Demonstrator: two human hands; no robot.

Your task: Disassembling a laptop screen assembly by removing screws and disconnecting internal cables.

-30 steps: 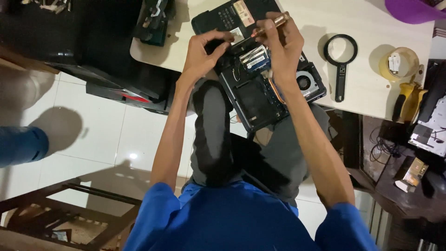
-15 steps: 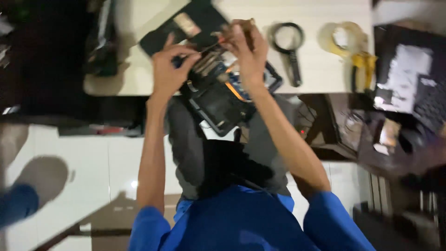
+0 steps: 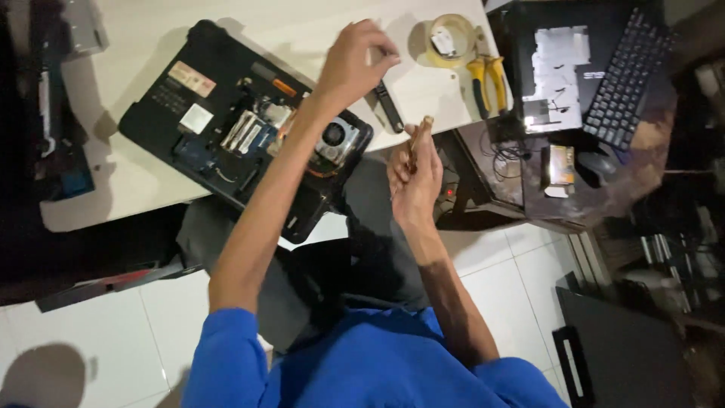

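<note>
An opened black laptop (image 3: 189,121) lies bottom-up on the white table (image 3: 143,38), its boards and round fan (image 3: 333,136) exposed. My left hand (image 3: 355,64) reaches past the laptop's right corner, fingertips pinched together just above the table. It covers the ring of a black magnifying glass, whose handle (image 3: 389,109) sticks out below it. I cannot see anything between the fingers. My right hand (image 3: 414,170) is off the table's edge above my lap, shut on a brown-handled screwdriver (image 3: 417,136) that points up.
A tape roll (image 3: 451,38) and yellow-handled pliers (image 3: 483,79) lie at the table's right end. A dark side desk (image 3: 649,166) holds a black keyboard (image 3: 627,75), a silver panel (image 3: 555,72), a mouse and cables. White tiled floor (image 3: 98,332) lies below, with a black panel (image 3: 627,355) at bottom right.
Both hands have left the laptop's inside. The left one moved right to the magnifying glass, and the right one drew back off the table with the screwdriver. The view shifted right.
</note>
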